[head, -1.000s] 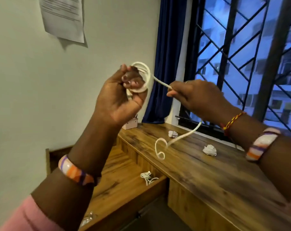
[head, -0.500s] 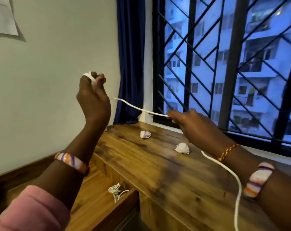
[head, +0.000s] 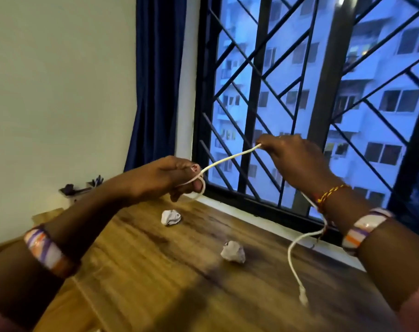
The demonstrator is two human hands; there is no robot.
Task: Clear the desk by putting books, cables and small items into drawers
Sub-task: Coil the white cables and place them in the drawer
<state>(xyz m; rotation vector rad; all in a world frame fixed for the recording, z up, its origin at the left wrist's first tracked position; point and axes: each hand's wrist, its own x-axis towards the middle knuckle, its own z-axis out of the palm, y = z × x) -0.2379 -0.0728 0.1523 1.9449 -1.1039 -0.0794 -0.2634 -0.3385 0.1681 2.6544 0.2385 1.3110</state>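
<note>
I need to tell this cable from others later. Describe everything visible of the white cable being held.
The white cable is thin, round and flexible, rubbery-looking. One end loops around the left hand's fingers; a straight span rises to the right hand, which pinches it. The rest passes under that wrist and hangs curving above the wooden desk, ending in a small white plug, blurred.

you face a pale wall [head: 60, 92], a dark blue curtain [head: 158, 80], and a barred window [head: 299, 104] showing dusk-blue apartment blocks [head: 371, 111].
</note>
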